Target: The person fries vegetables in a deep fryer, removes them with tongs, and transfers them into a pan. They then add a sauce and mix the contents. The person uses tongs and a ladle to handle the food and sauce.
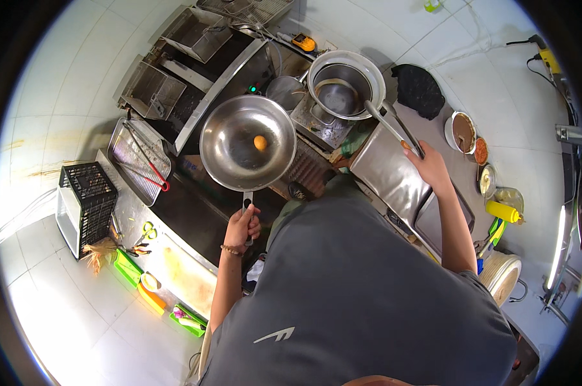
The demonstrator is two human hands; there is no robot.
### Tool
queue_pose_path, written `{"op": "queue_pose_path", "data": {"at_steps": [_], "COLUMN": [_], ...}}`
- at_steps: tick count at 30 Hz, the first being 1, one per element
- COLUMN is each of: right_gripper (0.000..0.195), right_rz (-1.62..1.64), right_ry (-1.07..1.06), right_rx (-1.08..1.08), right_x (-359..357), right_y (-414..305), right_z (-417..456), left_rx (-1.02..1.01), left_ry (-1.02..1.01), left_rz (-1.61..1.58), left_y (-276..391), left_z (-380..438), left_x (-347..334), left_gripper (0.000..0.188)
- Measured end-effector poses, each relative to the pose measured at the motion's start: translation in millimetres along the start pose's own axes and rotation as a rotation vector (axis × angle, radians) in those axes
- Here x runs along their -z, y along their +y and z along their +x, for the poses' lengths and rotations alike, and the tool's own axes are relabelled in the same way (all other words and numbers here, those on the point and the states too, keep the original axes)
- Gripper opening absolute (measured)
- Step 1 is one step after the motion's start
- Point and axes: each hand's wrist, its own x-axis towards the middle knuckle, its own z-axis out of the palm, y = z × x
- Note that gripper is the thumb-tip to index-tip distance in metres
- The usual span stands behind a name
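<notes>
My left hand grips the handle of a stainless steel frying pan, held out in front of me. One small round orange-brown item lies in the pan, right of its middle. In my right hand is a pair of metal tongs. Their tips are apart and reach the near right rim of a large metal pot, as seen from above; whether they touch it I cannot tell. A smaller pan or strainer stands between the frying pan and the pot.
Fryer baskets hang at a deep fryer on the upper left. Red-handled tongs lie on a ridged metal tray. A steel tray, sauce bowls and a yellow squeeze bottle stand to the right. A black crate is at left.
</notes>
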Motion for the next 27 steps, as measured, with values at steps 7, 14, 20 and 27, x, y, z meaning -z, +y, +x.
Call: {"op": "queue_pose_path", "data": {"at_steps": [7, 14, 20, 27], "right_gripper": [0.069, 0.066, 0.062, 0.053], "right_rz": [-0.248, -0.296, -0.415, -0.564], "right_ry": [-0.097, -0.075, -0.155, -0.236], "right_rx": [0.088, 0.223, 0.188, 0.224], "right_x": [-12.2, -24.9, -31.3, -70.8], "right_y": [12.3, 17.4, -4.6, -35.4], "right_z": [100.7, 172.1, 220.9, 274.0], "left_rx": [-0.052, -0.043, -0.043, -0.016], "left_ry": [0.046, 0.1, 0.123, 0.155], "left_rz": [-0.015, -0.077, -0.093, -0.087], "left_y": [7.2, 15.4, 25.4, 37.4], "left_z": [13.4, 25.0, 42.3, 48.2], "left_x": [-27.0, -69.3, -93.1, -97.0], "left_gripper": [0.029, 0.031, 0.032, 0.032]}}
